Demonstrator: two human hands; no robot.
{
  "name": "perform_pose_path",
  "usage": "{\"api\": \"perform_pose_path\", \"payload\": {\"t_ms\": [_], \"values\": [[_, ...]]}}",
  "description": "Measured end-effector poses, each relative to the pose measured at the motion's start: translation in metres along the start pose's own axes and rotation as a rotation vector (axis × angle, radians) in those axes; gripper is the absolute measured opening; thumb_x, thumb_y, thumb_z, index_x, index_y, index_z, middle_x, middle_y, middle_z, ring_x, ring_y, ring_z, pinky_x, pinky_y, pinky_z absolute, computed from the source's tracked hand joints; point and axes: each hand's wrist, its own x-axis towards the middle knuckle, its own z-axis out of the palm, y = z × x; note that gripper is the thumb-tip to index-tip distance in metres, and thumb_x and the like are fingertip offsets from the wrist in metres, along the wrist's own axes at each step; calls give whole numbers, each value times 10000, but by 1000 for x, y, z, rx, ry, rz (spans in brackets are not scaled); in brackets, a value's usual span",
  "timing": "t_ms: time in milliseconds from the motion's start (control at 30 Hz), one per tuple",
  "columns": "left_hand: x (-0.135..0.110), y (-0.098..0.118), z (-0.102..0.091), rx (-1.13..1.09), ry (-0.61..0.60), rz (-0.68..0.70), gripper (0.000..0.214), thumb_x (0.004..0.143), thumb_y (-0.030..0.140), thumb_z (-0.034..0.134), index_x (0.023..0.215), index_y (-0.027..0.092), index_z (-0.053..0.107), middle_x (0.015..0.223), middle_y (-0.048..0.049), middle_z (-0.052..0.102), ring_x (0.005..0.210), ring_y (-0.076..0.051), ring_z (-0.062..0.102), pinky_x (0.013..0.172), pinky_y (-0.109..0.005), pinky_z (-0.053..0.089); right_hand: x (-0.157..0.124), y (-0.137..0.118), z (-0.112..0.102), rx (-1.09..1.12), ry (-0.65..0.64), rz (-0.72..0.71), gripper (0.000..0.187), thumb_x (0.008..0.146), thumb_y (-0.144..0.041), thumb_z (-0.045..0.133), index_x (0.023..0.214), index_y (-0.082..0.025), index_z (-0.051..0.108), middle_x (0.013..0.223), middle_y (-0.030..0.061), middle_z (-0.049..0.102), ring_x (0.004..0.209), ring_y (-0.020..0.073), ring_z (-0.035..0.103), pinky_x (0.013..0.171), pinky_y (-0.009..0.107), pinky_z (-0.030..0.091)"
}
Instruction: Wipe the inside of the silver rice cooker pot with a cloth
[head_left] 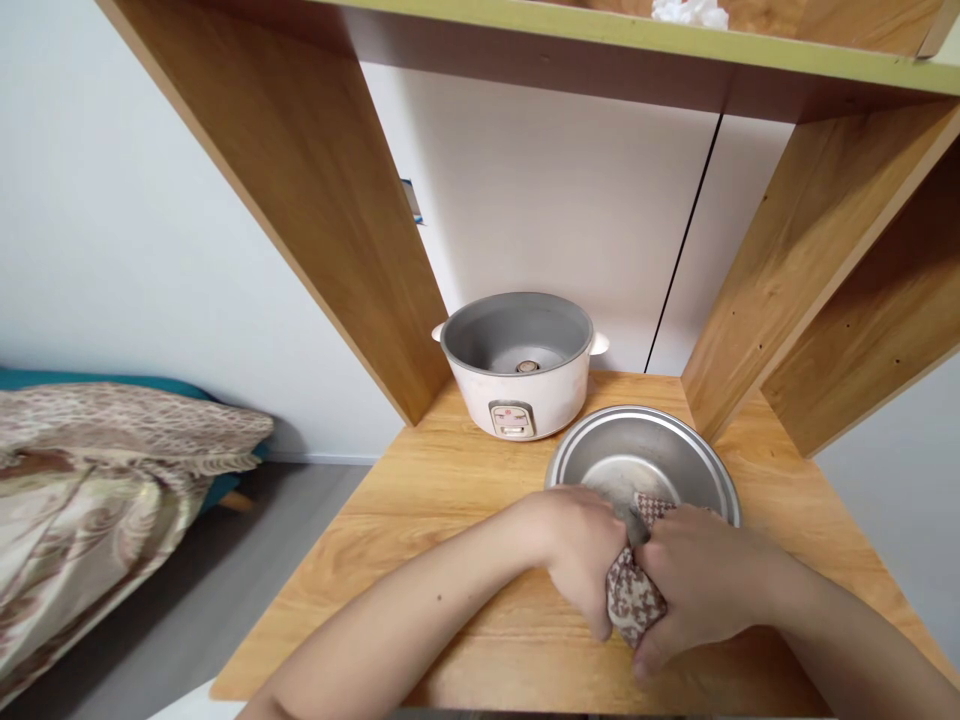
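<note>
Head view: the cloth (635, 600) is gripped by left hand (585, 552) and right hand (697, 570) together, at the pot (600, 448)'s near side.

Bright, diffuse indoor light, as met by an onlooker in the room. The pale wall (165, 230) reflects a cool, even tone; the underside of the shelf (540, 50) lies in shade, consistent with light from above. A soft shadow falls down the left margin of the white back panel (555, 190), and another on the wall beside the patterned throw (127, 490). Mild highlights follow the rim of the metal basin (675, 450); a faint sheen marks the desk (412, 490). Left fingers (585, 550) and right fingers (701, 570) appear slightly soft, their detail smoothed. Wide-angle distortion splays the wooden uprights (307, 180) and stretches the forearms toward the lower edge.
</note>
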Motion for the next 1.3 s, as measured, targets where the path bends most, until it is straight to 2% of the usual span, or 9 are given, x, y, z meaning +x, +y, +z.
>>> {"api": "perform_pose_path", "payload": {"t_ms": [200,400,567,733,867,1067,1200,1300], "values": [[-1,-1,-1,-13,10,23,412,560,542,758,840,239,771,908,-74,797,796,-272,733,702,-347,557,-2,-3,1,-42,-13,67,724,706,-857,520,801,-187,778,714,107,721,691,292,657,646,388,458],[-1,2,-2,24,-32,4,437,574,551,746,852,217,785,867,-93,793,780,-277,727,695,-353,562,2,3,3,63,-119,47,639,686,-808,591,816,-208,768,714,60,713,669,242,644,624,344,451],[-1,1,-2,7,-17,-12,403,566,544,752,826,237,779,857,-76,792,758,-273,723,682,-356,564,1,3,5,2,-45,8,672,712,-829,552,832,-205,772,725,74,718,689,254,643,649,356,443],[-1,0,-1,-27,11,4,379,543,517,771,813,250,766,864,-61,791,773,-269,726,689,-351,554,-3,-4,4,-71,-7,63,743,729,-870,493,752,-181,768,657,106,697,652,281,642,628,376,421],[-1,-1,-1,-30,6,21,370,547,530,762,787,248,757,864,-62,791,771,-271,724,673,-354,550,-5,-6,3,-56,-22,94,733,728,-863,506,763,-182,775,674,116,705,664,288,651,639,381,436],[2,-1,2,18,-3,-2,350,535,516,775,745,236,753,798,-66,784,714,-261,716,613,-340,534,0,-1,2,44,-79,76,667,688,-804,594,897,-200,786,819,103,753,756,295,690,668,370,479],[2,0,1,22,-22,5,348,552,521,764,735,226,758,803,-76,785,712,-261,710,614,-340,534,2,-1,1,52,-123,116,647,648,-796,627,870,-208,783,782,95,746,711,282,680,604,355,459],[1,1,-1,16,-26,-10,346,547,521,764,738,233,758,808,-70,785,706,-262,706,609,-343,534,1,-1,2,33,-91,86,641,661,-793,616,868,-210,782,765,84,735,719,272,670,622,349,461]]}}
